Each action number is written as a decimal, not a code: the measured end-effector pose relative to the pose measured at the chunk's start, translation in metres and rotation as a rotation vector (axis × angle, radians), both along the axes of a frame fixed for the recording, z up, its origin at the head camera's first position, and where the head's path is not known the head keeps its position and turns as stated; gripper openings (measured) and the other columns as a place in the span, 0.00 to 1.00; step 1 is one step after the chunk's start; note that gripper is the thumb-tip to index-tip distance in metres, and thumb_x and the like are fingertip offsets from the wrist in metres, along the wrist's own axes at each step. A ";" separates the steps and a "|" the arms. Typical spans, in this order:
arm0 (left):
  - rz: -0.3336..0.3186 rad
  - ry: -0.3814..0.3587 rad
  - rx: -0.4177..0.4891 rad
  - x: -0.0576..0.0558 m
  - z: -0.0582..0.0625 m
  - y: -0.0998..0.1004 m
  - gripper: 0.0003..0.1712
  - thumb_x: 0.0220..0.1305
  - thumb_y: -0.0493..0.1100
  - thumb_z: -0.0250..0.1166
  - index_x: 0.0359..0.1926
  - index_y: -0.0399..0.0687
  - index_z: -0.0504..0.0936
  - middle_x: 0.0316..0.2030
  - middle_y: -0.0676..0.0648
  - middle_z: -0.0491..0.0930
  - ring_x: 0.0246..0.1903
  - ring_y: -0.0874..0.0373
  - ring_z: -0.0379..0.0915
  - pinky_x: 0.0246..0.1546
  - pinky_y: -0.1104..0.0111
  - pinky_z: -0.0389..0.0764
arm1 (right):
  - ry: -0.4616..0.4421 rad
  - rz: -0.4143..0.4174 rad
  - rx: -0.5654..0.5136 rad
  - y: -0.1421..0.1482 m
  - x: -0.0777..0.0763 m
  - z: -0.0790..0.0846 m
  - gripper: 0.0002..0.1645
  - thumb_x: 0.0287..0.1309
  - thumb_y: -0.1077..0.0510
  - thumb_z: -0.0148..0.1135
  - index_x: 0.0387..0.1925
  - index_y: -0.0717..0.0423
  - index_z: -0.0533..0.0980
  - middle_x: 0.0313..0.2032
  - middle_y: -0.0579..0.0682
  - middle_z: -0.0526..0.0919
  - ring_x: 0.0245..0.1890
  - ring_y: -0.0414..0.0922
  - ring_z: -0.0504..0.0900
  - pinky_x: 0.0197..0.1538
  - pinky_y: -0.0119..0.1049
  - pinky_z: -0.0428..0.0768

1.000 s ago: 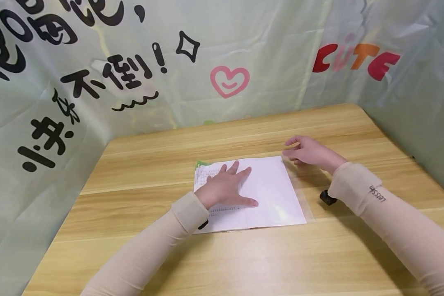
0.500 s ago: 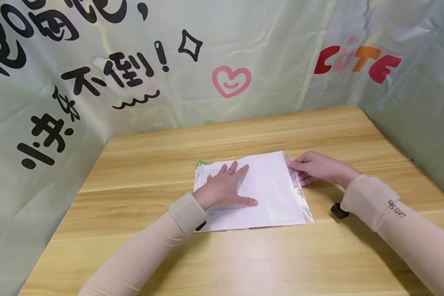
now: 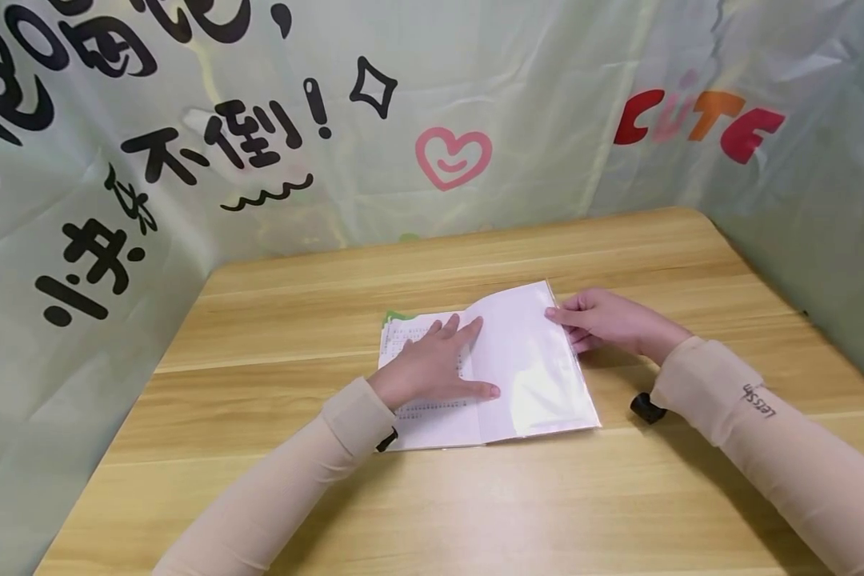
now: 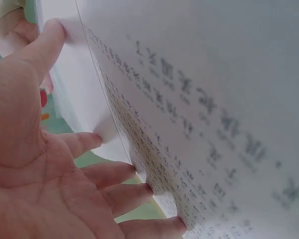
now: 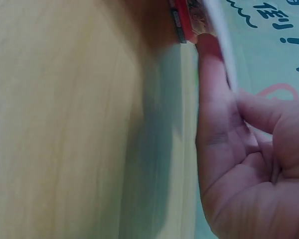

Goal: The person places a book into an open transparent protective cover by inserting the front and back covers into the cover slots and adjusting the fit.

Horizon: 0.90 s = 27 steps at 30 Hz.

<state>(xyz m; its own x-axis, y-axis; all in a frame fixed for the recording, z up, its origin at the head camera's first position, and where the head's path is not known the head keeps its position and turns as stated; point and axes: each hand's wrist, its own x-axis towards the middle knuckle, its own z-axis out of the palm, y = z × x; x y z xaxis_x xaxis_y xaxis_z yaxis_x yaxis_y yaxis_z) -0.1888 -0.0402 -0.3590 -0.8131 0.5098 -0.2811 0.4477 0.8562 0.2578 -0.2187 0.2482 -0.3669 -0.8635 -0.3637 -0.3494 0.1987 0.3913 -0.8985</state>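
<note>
An open book (image 3: 526, 360) lies on the wooden table, its left page printed and its right side blank white with a glossy clear plastic sheet over it. My left hand (image 3: 432, 366) rests on it with fingers spread across the fold. In the left wrist view, the left fingertips (image 4: 139, 172) touch the paper beside the printed lines. My right hand (image 3: 608, 322) pinches the right edge of the cover and plastic, thumb on top and fingers beneath. That side is lifted off the table at its far corner. A red printed outer face of the cover (image 5: 185, 20) shows in the right wrist view.
The wooden table (image 3: 274, 336) ends at a pale cloth backdrop (image 3: 547, 104) with black lettering, a pink heart and the word CUTE. A green corner (image 3: 396, 317) sticks out under the book's far left. A black wrist camera (image 3: 648, 408) hangs below the right cuff.
My right hand came down to the loose plastic edge, took hold of it and folded it in against the cover. The cover's right side has risen. My left hand stayed in place.
</note>
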 end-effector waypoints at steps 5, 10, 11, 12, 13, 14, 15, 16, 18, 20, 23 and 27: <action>0.020 -0.017 0.059 -0.002 0.002 -0.006 0.66 0.44 0.83 0.54 0.77 0.61 0.42 0.74 0.40 0.42 0.71 0.47 0.39 0.61 0.46 0.57 | 0.022 0.013 -0.027 -0.001 -0.001 0.000 0.21 0.66 0.49 0.58 0.29 0.64 0.72 0.22 0.48 0.72 0.22 0.41 0.73 0.33 0.35 0.81; 0.047 -0.005 0.097 -0.006 0.002 -0.016 0.64 0.48 0.78 0.59 0.77 0.52 0.47 0.73 0.37 0.43 0.70 0.47 0.42 0.61 0.52 0.60 | 0.080 0.025 -0.004 0.001 0.001 0.006 0.24 0.66 0.48 0.58 0.23 0.62 0.65 0.20 0.49 0.66 0.22 0.41 0.69 0.31 0.35 0.79; 0.047 0.000 0.092 -0.007 0.002 -0.018 0.64 0.48 0.78 0.59 0.77 0.51 0.47 0.73 0.36 0.43 0.70 0.46 0.42 0.61 0.51 0.60 | 0.086 0.027 0.002 0.002 0.001 0.007 0.25 0.66 0.47 0.58 0.23 0.62 0.65 0.20 0.49 0.66 0.21 0.41 0.69 0.31 0.35 0.79; 0.051 0.002 0.085 -0.008 0.001 -0.020 0.63 0.49 0.77 0.59 0.77 0.51 0.48 0.73 0.36 0.43 0.70 0.46 0.42 0.61 0.51 0.61 | 0.090 0.027 0.004 0.003 0.001 0.008 0.25 0.66 0.47 0.58 0.22 0.62 0.64 0.20 0.50 0.65 0.21 0.41 0.68 0.31 0.35 0.79; 0.051 0.009 0.080 -0.008 0.001 -0.021 0.62 0.50 0.77 0.59 0.77 0.50 0.48 0.73 0.36 0.43 0.70 0.46 0.43 0.60 0.50 0.61 | 0.090 0.030 0.004 0.004 0.001 0.010 0.26 0.66 0.48 0.58 0.22 0.62 0.64 0.20 0.50 0.65 0.21 0.41 0.68 0.31 0.35 0.78; 0.055 0.015 0.078 -0.008 0.000 -0.023 0.61 0.51 0.76 0.59 0.77 0.50 0.49 0.73 0.36 0.44 0.70 0.45 0.44 0.60 0.50 0.62 | 0.088 0.030 0.004 0.005 0.001 0.011 0.26 0.66 0.48 0.58 0.22 0.63 0.64 0.19 0.50 0.65 0.21 0.41 0.68 0.31 0.35 0.78; 0.059 0.018 0.080 -0.009 0.000 -0.024 0.61 0.51 0.76 0.59 0.77 0.50 0.49 0.73 0.36 0.44 0.70 0.45 0.44 0.60 0.49 0.61 | 0.087 0.031 0.005 0.007 0.001 0.011 0.26 0.66 0.48 0.58 0.22 0.63 0.63 0.19 0.50 0.65 0.21 0.41 0.68 0.31 0.35 0.78; 0.063 0.024 0.082 -0.009 -0.001 -0.025 0.60 0.52 0.75 0.59 0.76 0.50 0.50 0.72 0.36 0.45 0.70 0.45 0.44 0.61 0.49 0.60 | 0.092 0.032 0.014 0.008 0.001 0.012 0.26 0.66 0.48 0.58 0.22 0.62 0.63 0.19 0.49 0.65 0.21 0.41 0.68 0.31 0.35 0.78; 0.065 0.043 0.074 -0.010 -0.002 -0.028 0.58 0.53 0.74 0.59 0.76 0.49 0.51 0.72 0.36 0.46 0.70 0.45 0.44 0.63 0.50 0.57 | 0.104 0.029 0.027 0.011 0.001 0.014 0.27 0.66 0.47 0.58 0.22 0.62 0.62 0.18 0.49 0.64 0.21 0.41 0.68 0.31 0.36 0.78; 0.059 0.059 0.058 -0.010 -0.003 -0.030 0.58 0.54 0.74 0.58 0.76 0.48 0.52 0.72 0.36 0.46 0.70 0.45 0.43 0.63 0.49 0.54 | 0.122 0.026 0.043 0.014 0.001 0.017 0.27 0.66 0.46 0.57 0.21 0.61 0.61 0.18 0.48 0.63 0.20 0.41 0.67 0.30 0.37 0.76; 0.044 0.065 0.035 -0.010 -0.004 -0.033 0.58 0.55 0.75 0.57 0.76 0.46 0.51 0.73 0.36 0.44 0.71 0.46 0.39 0.64 0.47 0.52 | 0.146 0.016 0.055 0.018 0.001 0.021 0.28 0.66 0.45 0.57 0.20 0.59 0.59 0.16 0.46 0.60 0.20 0.41 0.65 0.29 0.37 0.74; 0.033 0.063 0.037 -0.009 -0.005 -0.035 0.59 0.55 0.75 0.56 0.76 0.46 0.51 0.73 0.36 0.44 0.71 0.47 0.38 0.63 0.46 0.52 | 0.167 0.004 0.060 0.023 0.001 0.027 0.29 0.65 0.44 0.57 0.20 0.57 0.57 0.16 0.43 0.56 0.19 0.40 0.62 0.27 0.36 0.71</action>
<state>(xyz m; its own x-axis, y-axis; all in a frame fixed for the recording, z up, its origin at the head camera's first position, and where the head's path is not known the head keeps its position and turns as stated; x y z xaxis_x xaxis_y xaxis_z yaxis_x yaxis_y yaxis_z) -0.1976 -0.0754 -0.3639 -0.8451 0.4915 -0.2104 0.4355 0.8612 0.2621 -0.2174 0.2715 -0.3404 -0.9100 -0.3498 -0.2225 0.0473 0.4456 -0.8940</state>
